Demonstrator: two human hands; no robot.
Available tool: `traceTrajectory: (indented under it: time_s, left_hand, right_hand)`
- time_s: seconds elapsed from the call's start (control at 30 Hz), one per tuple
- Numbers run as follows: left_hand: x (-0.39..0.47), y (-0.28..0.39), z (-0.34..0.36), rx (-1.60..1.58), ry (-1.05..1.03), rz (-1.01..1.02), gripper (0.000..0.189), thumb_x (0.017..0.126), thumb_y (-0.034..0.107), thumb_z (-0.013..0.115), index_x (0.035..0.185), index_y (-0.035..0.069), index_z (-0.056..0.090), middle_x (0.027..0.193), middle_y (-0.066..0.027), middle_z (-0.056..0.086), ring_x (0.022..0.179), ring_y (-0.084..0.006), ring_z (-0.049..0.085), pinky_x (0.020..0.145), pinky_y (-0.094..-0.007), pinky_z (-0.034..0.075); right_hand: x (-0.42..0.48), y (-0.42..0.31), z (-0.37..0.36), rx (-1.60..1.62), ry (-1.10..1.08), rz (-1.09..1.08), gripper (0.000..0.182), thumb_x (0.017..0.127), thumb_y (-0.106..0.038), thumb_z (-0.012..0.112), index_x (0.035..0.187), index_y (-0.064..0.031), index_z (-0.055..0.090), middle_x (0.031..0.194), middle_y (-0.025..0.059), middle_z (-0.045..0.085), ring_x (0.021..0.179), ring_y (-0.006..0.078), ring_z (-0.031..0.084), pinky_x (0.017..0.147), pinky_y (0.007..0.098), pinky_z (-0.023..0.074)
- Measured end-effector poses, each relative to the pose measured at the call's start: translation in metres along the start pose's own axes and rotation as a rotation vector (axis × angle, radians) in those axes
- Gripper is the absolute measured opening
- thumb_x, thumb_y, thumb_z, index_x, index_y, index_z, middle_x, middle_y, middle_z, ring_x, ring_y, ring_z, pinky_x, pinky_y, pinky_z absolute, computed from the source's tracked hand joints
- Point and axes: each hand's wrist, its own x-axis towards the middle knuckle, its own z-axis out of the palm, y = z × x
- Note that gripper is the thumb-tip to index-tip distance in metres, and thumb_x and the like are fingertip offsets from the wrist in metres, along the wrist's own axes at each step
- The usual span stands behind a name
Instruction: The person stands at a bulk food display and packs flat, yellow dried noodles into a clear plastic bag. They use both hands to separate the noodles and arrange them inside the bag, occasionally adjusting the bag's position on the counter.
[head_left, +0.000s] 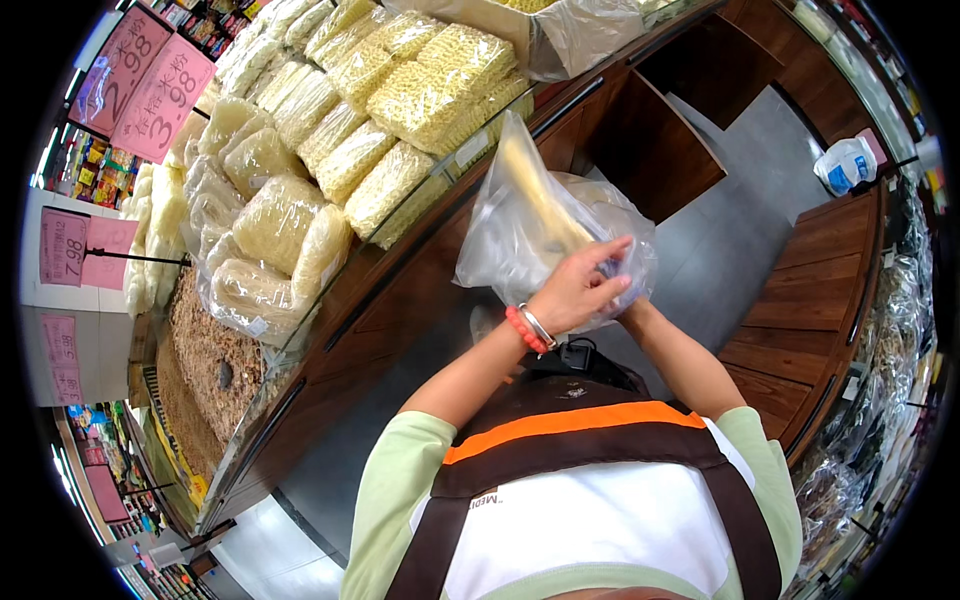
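A clear plastic bag (487, 240) is up in front of my body, above the floor. Inside or behind its film shows a long pale-yellow thing (536, 176), too blurred to name. Across the front of the bag lies my left hand (581, 289), some fingers stretched out and others bent; its grip on the film is unclear. A red bead bracelet (526, 328) and a silver bangle (540, 325) circle that wrist. The bag and my left hand cover most of my right hand (637, 309), so its fingers cannot be made out. Something bluish-purple shows near it.
Bagged dried noodle blocks (442, 90) and rice noodles (277, 225) fill the glass-edged counter at left, beside loose brown dried goods (217, 352). Pink price signs (163, 97) stand over it. An open wooden cabinet door (652, 150) juts out ahead. Another wooden counter (810, 300) curves along the right.
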Motion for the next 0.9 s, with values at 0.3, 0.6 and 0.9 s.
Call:
traceTrajectory:
  time_s: [0.3,0.6,0.9]
  left_hand:
    - [-0.022,-0.016,-0.016,0.788,0.722,0.684,0.056,0.073,0.009,0.07,0.123,0.009,0.046,0.126,-0.0151,0.04,0.116,-0.0269,0.042,0.1,-0.0384,0.033]
    - [-0.008,-0.075,-0.022,0.01,0.458,0.06,0.056,0.077,-0.001,0.065,0.126,-0.001,0.038,0.088,-0.0081,0.056,0.075,-0.014,0.061,0.065,-0.0253,0.05]
    - [-0.035,-0.062,-0.008,-0.005,0.421,0.103,0.051,0.077,-0.001,0.065,0.123,0.003,0.043,0.085,-0.0059,0.057,0.066,-0.0126,0.061,0.061,-0.0242,0.05]
  right_hand:
    - [0.025,-0.062,0.072,0.015,0.505,-0.217,0.044,0.09,-0.022,0.051,0.129,-0.004,0.042,0.122,0.0087,0.052,0.108,0.019,0.053,0.09,0.0325,0.0468]
    - [0.034,-0.054,0.063,0.41,0.575,-0.193,0.037,0.092,-0.02,0.046,0.125,-0.0041,0.044,0.113,0.0106,0.055,0.099,0.0203,0.056,0.085,0.0356,0.0495]
    - [0.023,-0.049,0.034,0.266,0.706,-0.121,0.032,0.094,-0.021,0.042,0.12,-0.0046,0.048,0.111,0.0116,0.055,0.101,0.0207,0.054,0.088,0.0359,0.0466]
